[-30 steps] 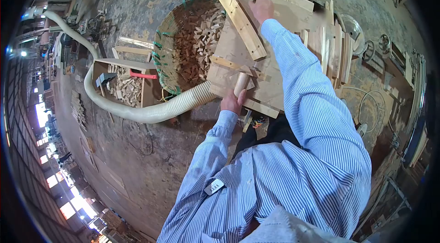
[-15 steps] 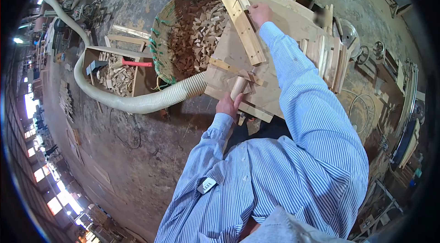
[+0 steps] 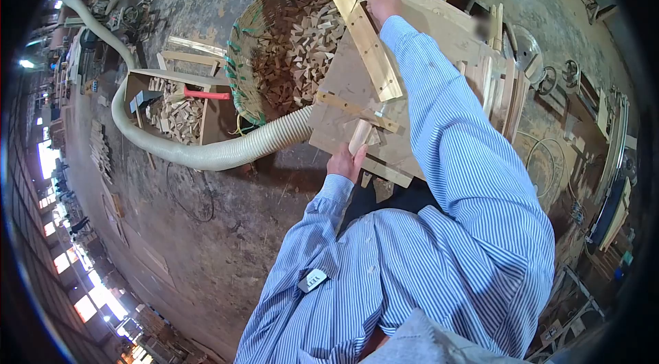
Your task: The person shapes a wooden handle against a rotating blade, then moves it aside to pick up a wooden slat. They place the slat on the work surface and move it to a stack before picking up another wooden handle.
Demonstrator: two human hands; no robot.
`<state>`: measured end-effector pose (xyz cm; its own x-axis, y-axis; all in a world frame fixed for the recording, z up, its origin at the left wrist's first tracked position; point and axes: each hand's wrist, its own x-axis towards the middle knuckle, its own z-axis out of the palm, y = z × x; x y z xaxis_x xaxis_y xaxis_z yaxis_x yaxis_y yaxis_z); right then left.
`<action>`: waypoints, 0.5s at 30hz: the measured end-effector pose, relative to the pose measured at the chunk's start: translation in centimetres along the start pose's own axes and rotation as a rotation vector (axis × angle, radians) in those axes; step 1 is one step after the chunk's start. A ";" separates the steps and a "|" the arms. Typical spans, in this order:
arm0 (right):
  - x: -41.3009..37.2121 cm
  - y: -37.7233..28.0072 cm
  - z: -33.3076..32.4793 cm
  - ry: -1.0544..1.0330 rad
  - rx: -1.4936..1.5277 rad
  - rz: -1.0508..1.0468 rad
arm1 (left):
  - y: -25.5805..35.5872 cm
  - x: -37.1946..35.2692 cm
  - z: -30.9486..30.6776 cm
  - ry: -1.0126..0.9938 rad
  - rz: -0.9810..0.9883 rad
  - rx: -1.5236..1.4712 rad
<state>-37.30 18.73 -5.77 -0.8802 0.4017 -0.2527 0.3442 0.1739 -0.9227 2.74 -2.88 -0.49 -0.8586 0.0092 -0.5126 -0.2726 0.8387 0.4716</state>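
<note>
Woven basket [image 3: 237, 55]: heaped with small wood offcuts [image 3: 302, 48]. Crate [image 3: 134, 86] left of basket: more offcuts, red-handled tool [image 3: 206, 95] across its rim. Plywood board [image 3: 350, 82] right of basket, edge overlapping basket rim. Left hand [image 3: 345, 161] fingers wrapped round wooden block [image 3: 360, 136] at board's near edge. Right hand [image 3: 383, 3] curled on rail [image 3: 371, 44] far end; gripping or pressing, cannot tell. Hose [image 3: 206, 154] skirts basket's near side; concrete floor [image 3: 226, 226] beyond.
</note>
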 end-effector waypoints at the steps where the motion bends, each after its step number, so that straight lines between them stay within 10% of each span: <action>1: 0.0 0.0 0.1 0.006 -0.010 -0.006 | -0.1 0.1 0.1 -0.003 0.000 0.003; 15: 5.6 0.4 -0.4 0.050 -0.187 -0.096 | 2.7 3.6 0.7 0.072 0.021 -0.001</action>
<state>-42.00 21.42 -7.40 -0.8959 0.4191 -0.1474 0.3187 0.3752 -0.8704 -0.77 -0.19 -1.61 -0.8932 -0.0127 -0.4494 -0.2547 0.8380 0.4825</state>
